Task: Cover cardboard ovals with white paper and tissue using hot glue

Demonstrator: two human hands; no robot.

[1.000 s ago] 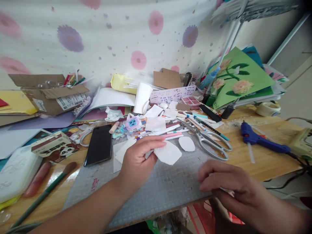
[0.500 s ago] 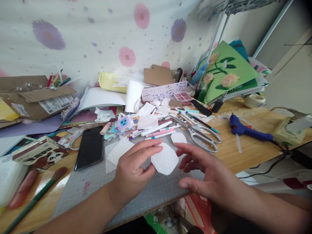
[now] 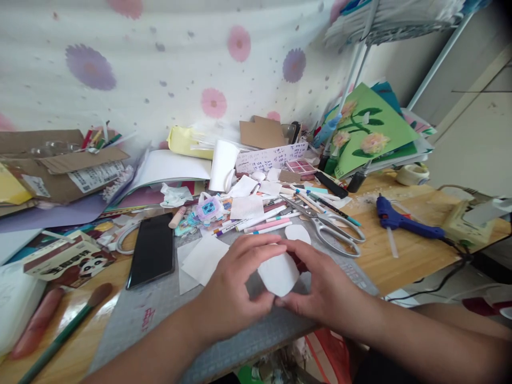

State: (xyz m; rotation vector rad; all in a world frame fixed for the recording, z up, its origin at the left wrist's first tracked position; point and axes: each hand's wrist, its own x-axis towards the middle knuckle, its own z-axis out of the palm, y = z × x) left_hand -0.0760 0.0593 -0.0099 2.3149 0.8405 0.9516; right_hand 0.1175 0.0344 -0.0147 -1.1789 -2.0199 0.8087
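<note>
A white rounded paper piece [image 3: 280,274] is held between my two hands, above the grey cutting mat [image 3: 168,330]. My left hand [image 3: 236,282] grips its left side, thumb low and fingers along the top. On the opposite side, my right hand [image 3: 320,282] closes on it with fingers above and thumb at the lower edge. Just beyond my fingers lies a second white rounded piece [image 3: 298,233]. White square sheets [image 3: 206,260] rest on the mat to the left. Silver scissors [image 3: 328,224] lie partly spread at the right.
A black phone [image 3: 152,250] lies left of the sheets, near a panda box [image 3: 68,261] and a green-handled brush [image 3: 68,328]. Several markers [image 3: 268,224] are piled behind my hands. A blue glue gun [image 3: 404,218] with a cord sits on the wooden table at right.
My right hand has moved left and taken hold of the paper piece that my left hand was holding alone. The camera view has shifted slightly.
</note>
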